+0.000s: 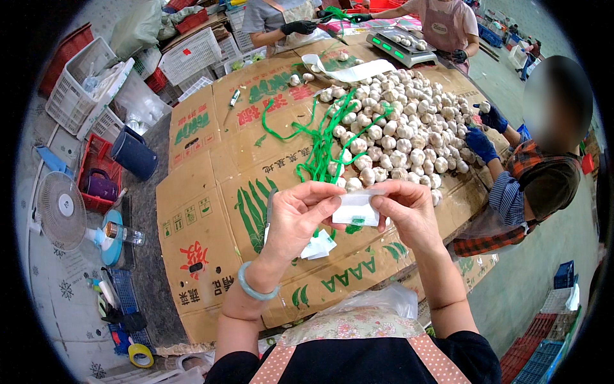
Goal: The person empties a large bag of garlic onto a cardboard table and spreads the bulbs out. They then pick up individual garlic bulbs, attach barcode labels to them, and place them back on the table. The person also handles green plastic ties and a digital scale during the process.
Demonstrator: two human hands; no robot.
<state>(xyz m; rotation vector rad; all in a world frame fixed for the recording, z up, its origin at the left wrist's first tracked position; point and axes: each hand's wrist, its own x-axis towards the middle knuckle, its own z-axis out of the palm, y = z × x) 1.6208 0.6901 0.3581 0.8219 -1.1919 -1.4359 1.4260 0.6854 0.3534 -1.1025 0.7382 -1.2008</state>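
Note:
Between the fingertips of both hands is a small white slip [355, 209], held up flat, with a green mark near its lower edge. My left hand [305, 211] pinches its left end, thumb in front. My right hand [404, 207] has hold of the right end. Below my left hand, more white slips [318, 245] lie on the flattened cardboard [201, 158]. Just beyond my hands is a tangle of green mesh netting [328, 137]. It lies against and partly over a wide heap of garlic bulbs [403, 129].
A digital scale [402, 45] bears a few bulbs; a white paper strip [352, 71] lies before it. At right, a co-worker's blue-gloved hand [481, 144] reaches the heap. Two other people stand at the far side. A blue jug [134, 152] and fan [62, 211] are at left.

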